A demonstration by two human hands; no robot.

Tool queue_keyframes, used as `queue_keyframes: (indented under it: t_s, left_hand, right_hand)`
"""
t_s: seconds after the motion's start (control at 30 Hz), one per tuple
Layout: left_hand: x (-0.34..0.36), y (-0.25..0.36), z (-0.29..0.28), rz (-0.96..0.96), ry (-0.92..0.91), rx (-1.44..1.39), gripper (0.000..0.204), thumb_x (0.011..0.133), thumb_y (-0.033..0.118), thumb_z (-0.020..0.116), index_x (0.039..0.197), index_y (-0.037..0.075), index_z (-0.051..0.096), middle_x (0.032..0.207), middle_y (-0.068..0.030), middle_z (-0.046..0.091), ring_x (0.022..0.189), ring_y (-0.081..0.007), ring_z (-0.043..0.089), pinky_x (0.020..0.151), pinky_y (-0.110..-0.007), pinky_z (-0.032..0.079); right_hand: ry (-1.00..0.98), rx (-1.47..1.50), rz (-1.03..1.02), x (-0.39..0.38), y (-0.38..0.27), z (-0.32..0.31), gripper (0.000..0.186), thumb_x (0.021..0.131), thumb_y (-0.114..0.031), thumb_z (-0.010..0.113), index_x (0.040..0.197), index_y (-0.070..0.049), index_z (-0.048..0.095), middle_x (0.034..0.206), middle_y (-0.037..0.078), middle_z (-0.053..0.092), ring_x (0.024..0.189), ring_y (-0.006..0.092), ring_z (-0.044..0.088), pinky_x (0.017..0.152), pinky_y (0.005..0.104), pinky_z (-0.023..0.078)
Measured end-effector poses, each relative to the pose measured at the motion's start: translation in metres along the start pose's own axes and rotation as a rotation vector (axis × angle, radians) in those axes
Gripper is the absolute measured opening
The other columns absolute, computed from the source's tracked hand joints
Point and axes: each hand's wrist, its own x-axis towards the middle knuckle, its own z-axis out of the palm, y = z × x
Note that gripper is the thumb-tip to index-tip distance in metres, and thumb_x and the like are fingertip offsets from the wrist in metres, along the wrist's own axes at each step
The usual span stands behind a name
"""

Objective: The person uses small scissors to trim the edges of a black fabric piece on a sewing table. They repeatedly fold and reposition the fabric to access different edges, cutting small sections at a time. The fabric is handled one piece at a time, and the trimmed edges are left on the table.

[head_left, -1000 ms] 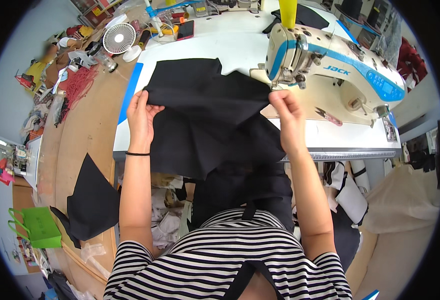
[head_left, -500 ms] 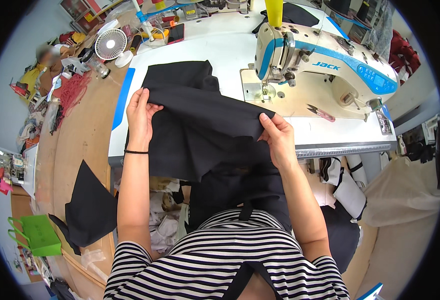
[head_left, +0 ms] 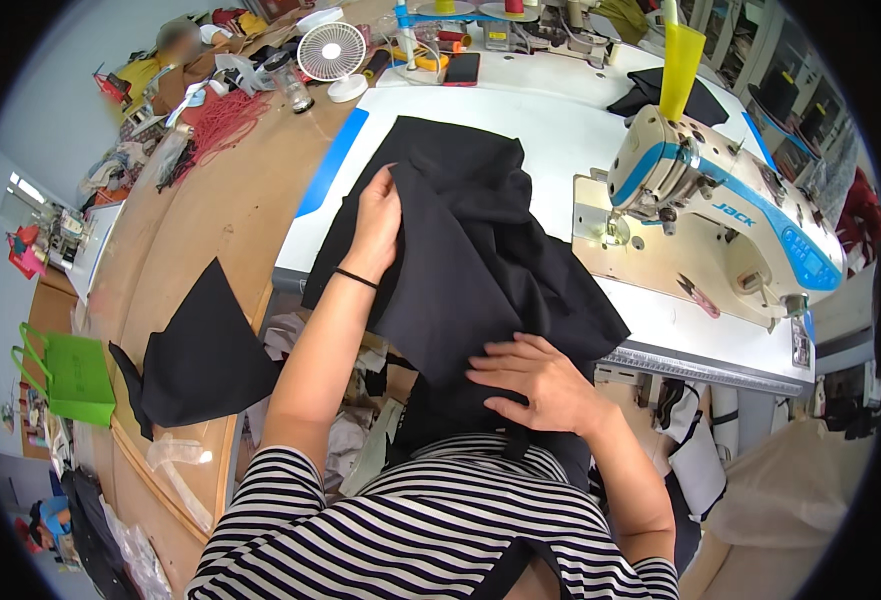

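Observation:
A large piece of black fabric (head_left: 460,270) spreads in folds over the white sewing table, its near part hanging off the front edge toward my lap. My left hand (head_left: 378,222) pinches the cloth's upper left edge, thumb and fingers closed on it. Lower down, my right hand (head_left: 538,385) is by the near part of the fabric with its fingers stretched out and apart, gripping nothing. Whether its fingertips touch the cloth, I cannot tell. To the right of the fabric is a white and blue sewing machine (head_left: 725,200), its needle area lit.
Thread snips (head_left: 698,297) lie on the machine bed. Left, a wooden table (head_left: 150,290) carries another black fabric piece (head_left: 205,350) and a green bag (head_left: 78,380). A small white fan (head_left: 331,54) and a phone (head_left: 462,69) are at the back. A person (head_left: 180,60) is far left.
My right hand has let go of the cloth's right edge and come down closer to me, fingers opening. The left hand keeps its hold; the fabric has turned and sagged. My view has shifted.

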Motion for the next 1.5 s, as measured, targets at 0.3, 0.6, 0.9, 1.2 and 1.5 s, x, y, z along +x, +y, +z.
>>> queue_keyframes:
  t_s: [0.3, 0.6, 0.9, 1.2, 1.5]
  left_hand:
    - [-0.028, 0.007, 0.005, -0.012, -0.257, -0.213, 0.022, 0.093, 0.009, 0.047, 0.114, 0.003, 0.05, 0.104, -0.0059, 0.058, 0.096, -0.0144, 0.058, 0.083, -0.028, 0.047]
    - [-0.05, 0.029, 0.001, -0.03, -0.429, -0.228, 0.022, 0.092, 0.006, 0.047, 0.113, 0.003, 0.051, 0.105, -0.005, 0.059, 0.096, -0.0134, 0.058, 0.084, -0.028, 0.048]
    - [-0.067, 0.035, 0.03, 0.185, -0.14, 0.011, 0.024, 0.094, 0.018, 0.047, 0.11, 0.002, 0.054, 0.098, -0.003, 0.058, 0.084, -0.0089, 0.056, 0.074, -0.024, 0.048]
    - [-0.08, 0.019, 0.045, 0.256, -0.142, 0.186, 0.021, 0.085, 0.015, 0.064, 0.092, -0.002, 0.054, 0.075, -0.0007, 0.056, 0.07, -0.0039, 0.05, 0.062, -0.019, 0.042]
    - [-0.086, 0.059, 0.038, 0.448, -0.42, 0.755, 0.015, 0.087, 0.008, 0.058, 0.094, -0.005, 0.056, 0.075, -0.0035, 0.052, 0.066, -0.0086, 0.048, 0.06, -0.022, 0.04]
  right_hand:
    - [0.523, 0.093, 0.146, 0.057, 0.011, -0.033, 0.038, 0.08, -0.006, 0.062, 0.116, -0.002, 0.051, 0.119, 0.015, 0.051, 0.111, 0.0301, 0.049, 0.092, 0.034, 0.041]
    - [0.137, 0.496, 0.258, 0.138, 0.044, -0.073, 0.037, 0.083, -0.027, 0.064, 0.107, 0.001, 0.057, 0.092, 0.005, 0.062, 0.086, 0.0133, 0.055, 0.081, 0.0273, 0.043]
    - [0.49, 0.449, 0.347, 0.119, 0.037, -0.052, 0.02, 0.089, -0.019, 0.057, 0.09, 0.001, 0.056, 0.074, 0.003, 0.057, 0.071, 0.0077, 0.048, 0.066, 0.0229, 0.042]
    - [0.458, 0.48, 0.348, 0.107, 0.033, -0.05, 0.02, 0.089, -0.019, 0.058, 0.088, 0.001, 0.055, 0.07, 0.001, 0.052, 0.067, 0.0066, 0.044, 0.063, 0.0216, 0.039]
    - [0.215, 0.34, 0.38, 0.078, 0.041, -0.071, 0.035, 0.081, -0.027, 0.068, 0.072, 0.002, 0.052, 0.06, 0.0, 0.042, 0.059, 0.0081, 0.037, 0.054, 0.0271, 0.036]
